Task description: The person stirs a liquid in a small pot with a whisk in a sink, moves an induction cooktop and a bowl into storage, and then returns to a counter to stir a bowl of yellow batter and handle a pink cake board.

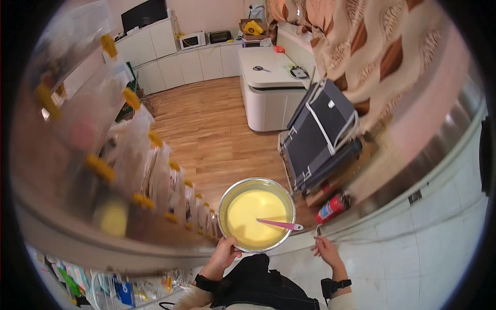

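My left hand (223,252) grips the near-left rim of a round metal bowl (222,217). Inside it lies a smooth, pale yellow liquid or batter (248,209). A pink spatula or spoon (277,223) leans in the yellow mix, its pale handle end over the bowl's right rim and its other end sunk out of sight. My right hand (327,251) is held low to the right of the bowl, fingers slightly bent and apart, with nothing seen in it. Just beyond its fingertips is a small metal piece (318,229), perhaps a handle, beside the doorway edge.
Clear plastic storage with yellow clips (155,138) lines the left. A folded dark chair or cot (316,135) and a red fire extinguisher (332,208) stand on the right. Ahead, wood flooring (209,128) leads to a white counter (267,100) bearing scissors (261,69).
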`<action>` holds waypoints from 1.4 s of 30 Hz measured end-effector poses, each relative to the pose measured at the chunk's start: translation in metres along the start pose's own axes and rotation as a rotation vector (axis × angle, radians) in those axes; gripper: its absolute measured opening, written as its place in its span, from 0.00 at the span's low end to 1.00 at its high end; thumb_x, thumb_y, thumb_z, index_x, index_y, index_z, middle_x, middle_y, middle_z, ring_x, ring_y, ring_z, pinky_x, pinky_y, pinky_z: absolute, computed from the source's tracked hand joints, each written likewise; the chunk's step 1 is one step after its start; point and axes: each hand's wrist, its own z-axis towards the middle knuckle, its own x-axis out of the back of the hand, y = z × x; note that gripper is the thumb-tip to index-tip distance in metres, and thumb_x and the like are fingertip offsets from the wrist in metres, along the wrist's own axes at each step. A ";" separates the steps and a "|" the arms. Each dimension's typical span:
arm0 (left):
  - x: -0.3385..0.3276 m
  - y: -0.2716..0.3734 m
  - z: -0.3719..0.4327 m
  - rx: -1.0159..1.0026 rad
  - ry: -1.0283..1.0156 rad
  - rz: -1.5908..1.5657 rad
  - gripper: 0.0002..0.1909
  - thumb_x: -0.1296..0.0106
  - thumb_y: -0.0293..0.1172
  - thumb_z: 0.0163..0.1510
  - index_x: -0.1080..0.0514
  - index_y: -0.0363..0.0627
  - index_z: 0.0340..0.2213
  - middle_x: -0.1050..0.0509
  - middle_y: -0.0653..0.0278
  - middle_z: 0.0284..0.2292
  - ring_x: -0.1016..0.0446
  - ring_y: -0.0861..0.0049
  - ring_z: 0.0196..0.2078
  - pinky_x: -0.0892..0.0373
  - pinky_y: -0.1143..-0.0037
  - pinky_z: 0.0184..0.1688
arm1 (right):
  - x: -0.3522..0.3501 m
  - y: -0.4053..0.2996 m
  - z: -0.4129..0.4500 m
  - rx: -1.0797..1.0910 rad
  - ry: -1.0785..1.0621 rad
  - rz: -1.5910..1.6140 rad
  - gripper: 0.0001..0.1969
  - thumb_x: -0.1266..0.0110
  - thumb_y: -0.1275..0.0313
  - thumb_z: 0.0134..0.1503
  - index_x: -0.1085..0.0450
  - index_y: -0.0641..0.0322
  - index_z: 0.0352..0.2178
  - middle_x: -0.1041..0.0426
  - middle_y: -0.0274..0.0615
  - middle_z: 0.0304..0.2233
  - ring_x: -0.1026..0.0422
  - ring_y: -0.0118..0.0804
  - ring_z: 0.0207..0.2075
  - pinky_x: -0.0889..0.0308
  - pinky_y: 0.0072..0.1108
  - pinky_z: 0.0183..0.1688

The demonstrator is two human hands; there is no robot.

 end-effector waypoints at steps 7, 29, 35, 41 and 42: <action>-0.031 0.098 0.122 -0.102 0.000 0.009 0.13 0.63 0.25 0.41 0.37 0.34 0.31 0.33 0.63 0.20 0.37 0.82 0.16 0.40 0.85 0.14 | 0.044 0.272 -0.003 -0.625 -0.326 -0.688 0.20 0.63 0.57 0.48 0.36 0.63 0.32 0.34 0.55 0.32 0.35 0.50 0.36 0.40 0.33 0.39; -0.051 0.374 0.451 -0.205 0.309 -0.042 0.11 0.63 0.27 0.41 0.36 0.36 0.28 0.31 0.64 0.20 0.35 0.81 0.16 0.44 0.86 0.13 | 0.059 -0.129 0.656 0.106 0.033 -0.554 0.11 0.60 0.67 0.51 0.35 0.61 0.28 0.31 0.43 0.20 0.31 0.37 0.23 0.36 0.25 0.26; -0.025 0.457 0.557 -0.248 0.338 -0.099 0.11 0.63 0.28 0.42 0.36 0.35 0.29 0.31 0.63 0.21 0.34 0.81 0.16 0.44 0.87 0.13 | -0.009 -0.136 0.748 0.101 -0.107 -0.513 0.10 0.60 0.66 0.52 0.35 0.61 0.29 0.31 0.40 0.21 0.31 0.28 0.23 0.37 0.19 0.26; -0.011 0.550 0.667 -0.171 0.237 -0.020 0.10 0.62 0.26 0.41 0.36 0.33 0.27 0.31 0.63 0.19 0.36 0.80 0.13 0.42 0.86 0.13 | -0.029 -0.079 0.721 -0.357 -0.385 -0.804 0.14 0.60 0.64 0.49 0.33 0.63 0.23 0.31 0.50 0.24 0.31 0.45 0.27 0.37 0.26 0.28; -0.014 0.569 0.682 -0.152 0.257 0.009 0.10 0.62 0.26 0.41 0.36 0.34 0.27 0.32 0.63 0.19 0.36 0.80 0.14 0.42 0.86 0.13 | -0.029 -0.074 0.706 -0.390 -0.428 -0.784 0.14 0.60 0.63 0.48 0.33 0.63 0.23 0.31 0.50 0.24 0.32 0.45 0.27 0.37 0.27 0.28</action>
